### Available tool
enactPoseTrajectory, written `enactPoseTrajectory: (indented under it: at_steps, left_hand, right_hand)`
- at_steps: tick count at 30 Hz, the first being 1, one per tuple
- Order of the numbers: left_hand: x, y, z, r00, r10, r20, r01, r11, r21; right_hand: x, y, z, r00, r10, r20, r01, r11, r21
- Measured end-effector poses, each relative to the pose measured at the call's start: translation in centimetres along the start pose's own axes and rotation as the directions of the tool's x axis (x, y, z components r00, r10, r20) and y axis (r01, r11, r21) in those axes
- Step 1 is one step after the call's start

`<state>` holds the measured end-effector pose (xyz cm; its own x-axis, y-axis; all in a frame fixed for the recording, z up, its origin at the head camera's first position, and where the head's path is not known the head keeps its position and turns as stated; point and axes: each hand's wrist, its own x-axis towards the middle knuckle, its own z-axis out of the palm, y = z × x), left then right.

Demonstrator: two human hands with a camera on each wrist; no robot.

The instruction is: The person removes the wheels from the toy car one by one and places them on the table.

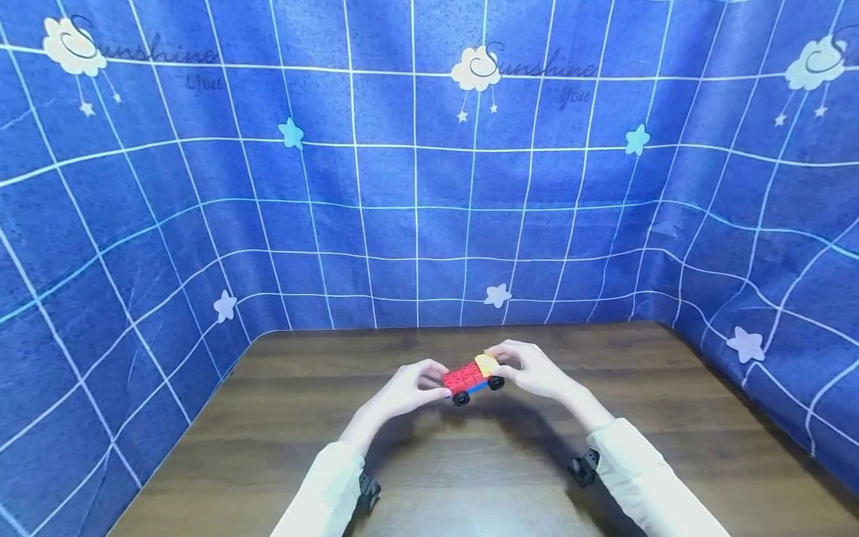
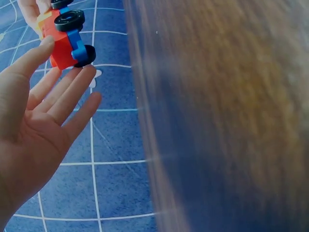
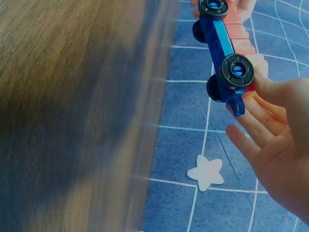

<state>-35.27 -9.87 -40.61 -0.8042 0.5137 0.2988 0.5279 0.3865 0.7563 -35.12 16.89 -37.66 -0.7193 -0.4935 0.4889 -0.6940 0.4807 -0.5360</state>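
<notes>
A small toy car (image 1: 463, 378) made of building blocks is held between both hands, raised above the wooden table. Its body is red with a yellow block at one end, on a blue base with black wheels. The left hand (image 1: 406, 388) pinches the red end between thumb and fingertips; the left wrist view shows the thumb (image 2: 46, 46) on the red side. At the yellow end, the right hand (image 1: 533, 369) grips with thumb and fingers. A blue hook-like piece (image 3: 236, 104) sticks out from the base in the right wrist view, near the right fingers.
The brown wooden table (image 1: 429, 477) lies under both arms, with their shadows on it. A blue curtain (image 1: 382, 175) with white grid lines, stars and clouds hangs behind and at both sides. Black wrist devices (image 1: 584, 468) sit at both white sleeves.
</notes>
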Motion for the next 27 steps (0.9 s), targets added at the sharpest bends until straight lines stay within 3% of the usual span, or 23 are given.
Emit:
enactPoseTrajectory:
  at_steps: [4, 6, 17, 27]
  left_hand:
    - [0.1, 0.1, 0.1, 1.000, -0.007, 0.030, 0.007, 1.000, 0.006]
    - [0.3, -0.5, 0.2, 0.999, -0.016, 0.029, 0.015, 1.000, 0.022]
    - [0.7, 0.8, 0.3, 0.999, -0.036, 0.022, 0.036, 0.999, 0.020]
    - [0.7, 1.7, 0.7, 0.997, -0.048, 0.055, 0.042, 0.995, 0.096]
  right_hand:
    - [-0.1, 0.0, 0.0, 1.000, -0.016, 0.001, 0.016, 1.000, -0.013]
    - [0.0, -0.2, -0.1, 1.000, -0.021, -0.003, 0.021, 1.000, -0.016]
    - [0.6, -1.4, 0.2, 1.000, -0.030, 0.005, 0.030, 1.000, 0.000]
    - [0.7, -3.2, 0.1, 0.998, -0.067, 0.013, 0.067, 0.998, -0.010]
